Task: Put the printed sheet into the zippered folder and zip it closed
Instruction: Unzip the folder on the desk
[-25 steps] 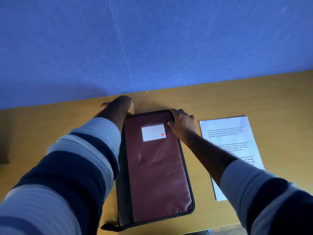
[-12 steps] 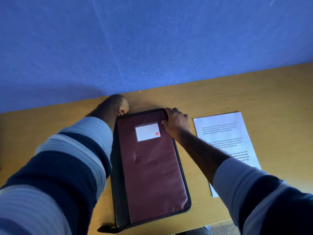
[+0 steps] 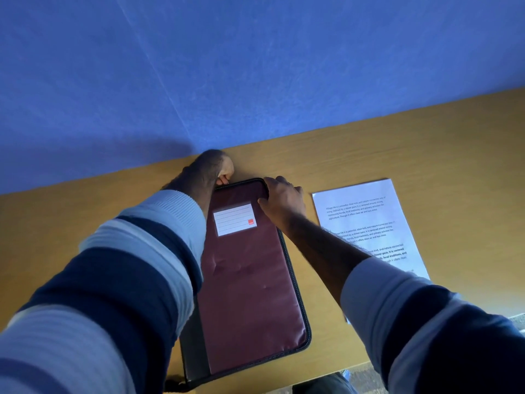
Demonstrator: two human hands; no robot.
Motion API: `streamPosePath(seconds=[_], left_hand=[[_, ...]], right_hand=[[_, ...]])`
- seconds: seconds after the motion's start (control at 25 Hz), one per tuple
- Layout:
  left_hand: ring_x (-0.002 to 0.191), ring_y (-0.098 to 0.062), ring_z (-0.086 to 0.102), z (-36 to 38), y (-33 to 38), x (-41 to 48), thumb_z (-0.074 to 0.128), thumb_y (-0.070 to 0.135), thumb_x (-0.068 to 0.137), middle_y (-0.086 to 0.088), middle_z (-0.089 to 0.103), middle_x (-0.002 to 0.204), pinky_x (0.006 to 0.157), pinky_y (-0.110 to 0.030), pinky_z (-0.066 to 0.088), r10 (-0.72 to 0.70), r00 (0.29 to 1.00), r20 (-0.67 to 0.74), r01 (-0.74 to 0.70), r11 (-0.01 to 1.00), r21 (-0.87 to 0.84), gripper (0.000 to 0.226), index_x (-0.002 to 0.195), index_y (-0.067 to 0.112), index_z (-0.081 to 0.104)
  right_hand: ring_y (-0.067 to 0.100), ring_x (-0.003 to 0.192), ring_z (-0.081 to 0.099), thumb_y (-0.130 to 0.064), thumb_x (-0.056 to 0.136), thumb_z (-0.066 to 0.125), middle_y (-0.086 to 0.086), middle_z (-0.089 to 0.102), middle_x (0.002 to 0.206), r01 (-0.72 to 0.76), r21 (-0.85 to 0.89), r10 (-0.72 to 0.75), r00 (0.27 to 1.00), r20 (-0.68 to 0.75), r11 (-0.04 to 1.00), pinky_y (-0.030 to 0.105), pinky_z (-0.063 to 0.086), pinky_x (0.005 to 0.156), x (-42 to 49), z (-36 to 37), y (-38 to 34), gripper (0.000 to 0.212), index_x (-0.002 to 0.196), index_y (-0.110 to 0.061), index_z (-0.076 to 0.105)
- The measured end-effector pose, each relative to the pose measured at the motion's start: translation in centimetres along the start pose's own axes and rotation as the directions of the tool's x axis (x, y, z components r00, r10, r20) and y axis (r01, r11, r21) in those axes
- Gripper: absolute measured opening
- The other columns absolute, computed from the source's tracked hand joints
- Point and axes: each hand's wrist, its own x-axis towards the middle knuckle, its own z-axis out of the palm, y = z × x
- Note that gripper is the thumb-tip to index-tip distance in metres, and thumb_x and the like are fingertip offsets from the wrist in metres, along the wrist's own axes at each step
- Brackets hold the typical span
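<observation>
Folder point(image 3: 250, 280) lies lengthwise away; left hand point(image 3: 211, 170) and right hand point(image 3: 279, 201) grip its far corners.

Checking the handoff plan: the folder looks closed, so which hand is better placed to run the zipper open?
Left, probably. The left hand is pinched at the far left corner of the zippered folder, seemingly on the zipper pull, though the pull itself is hidden. The right hand braces the far right corner.

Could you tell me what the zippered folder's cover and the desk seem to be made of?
Zippered folder: maroon cover, probably padded synthetic fabric or faux leather; soft sheen, dents, black zip edging. Desk: light wood or wood-look laminate; faint grain, smooth matte surface.
</observation>
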Motion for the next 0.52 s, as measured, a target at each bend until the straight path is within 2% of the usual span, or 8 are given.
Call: streamPosePath(seconds=[0.08,0.16,0.2,0.28,0.4,0.44,0.52], left_hand=[[0.102,-0.020,0.064,0.5,1.5,0.8,0.046,0.009,0.101,-0.008,0.070,0.119,0.095,-0.032,0.047,0.017,1.000,0.004,-0.017,1.000,0.017,0.023,0.089,0.004,0.064],[0.103,-0.024,0.069,1.3,3.0,4.5,0.056,0.013,0.091,-0.008,0.074,0.111,0.100,-0.039,0.050,0.027,1.000,-0.008,-0.026,0.997,0.074,0.014,0.086,0.006,0.068],[0.098,-0.027,0.071,1.8,3.7,6.4,0.061,0.015,0.080,-0.008,0.076,0.108,0.098,-0.041,0.052,0.031,0.999,-0.025,-0.028,0.994,0.105,0.013,0.086,0.008,0.070],[0.084,-0.026,0.072,2.6,5.2,6.8,0.062,0.016,0.065,-0.008,0.076,0.095,0.087,-0.038,0.055,0.044,0.997,-0.068,-0.030,0.981,0.190,0.027,0.088,0.009,0.074],[0.062,-0.023,0.065,3.2,7.1,-0.1,0.069,0.018,0.075,-0.009,0.069,0.075,0.056,-0.029,0.049,0.148,0.979,-0.143,-0.098,0.946,0.309,0.016,0.084,0.006,0.071],[0.062,-0.024,0.063,3.4,7.2,-1.3,0.071,0.020,0.077,-0.010,0.067,0.075,0.054,-0.030,0.046,0.182,0.972,-0.151,-0.129,0.943,0.306,0.017,0.085,0.005,0.070],[0.072,-0.024,0.062,3.2,6.6,-1.9,0.076,0.031,0.078,-0.008,0.066,0.083,0.061,-0.030,0.046,0.214,0.968,-0.131,-0.185,0.961,0.203,0.027,0.088,0.008,0.069]], right_hand=[[0.027,0.096,0.062,-0.025,0.089,0.061,0.005,0.063,0.106,0.002,0.015,-0.002,1.000,-0.005,1.000,0.044,0.040,0.091,0.0,0.0,0.1,0.027,0.115,-0.018,0.062],[0.028,0.096,0.062,-0.025,0.089,0.060,0.005,0.063,0.106,0.000,0.038,0.000,1.000,-0.006,0.999,0.044,0.040,0.091,-0.1,-0.1,0.2,0.028,0.116,-0.018,0.062],[0.028,0.097,0.063,-0.025,0.089,0.060,0.006,0.064,0.107,0.000,0.049,0.000,1.000,0.000,0.999,0.044,0.040,0.092,0.0,-0.2,0.3,0.030,0.118,-0.019,0.063],[0.027,0.100,0.062,-0.027,0.090,0.059,0.006,0.065,0.110,0.004,0.080,-0.006,1.000,0.026,0.997,0.044,0.040,0.093,0.1,-0.5,0.5,0.033,0.122,-0.021,0.062],[0.028,0.099,0.064,-0.033,0.091,0.059,0.005,0.068,0.110,0.007,0.154,-0.015,0.999,0.048,0.988,0.041,0.047,0.086,0.5,-0.9,1.6,0.031,0.120,-0.023,0.064],[0.030,0.098,0.065,-0.032,0.092,0.058,0.007,0.069,0.109,-0.002,0.184,-0.007,0.999,0.049,0.983,0.040,0.050,0.083,0.7,-1.0,2.1,0.027,0.116,-0.022,0.066],[0.033,0.098,0.065,-0.027,0.095,0.054,0.010,0.069,0.110,-0.023,0.220,0.013,0.999,0.047,0.975,0.039,0.054,0.080,1.3,-1.4,3.2,0.025,0.113,-0.018,0.069]])
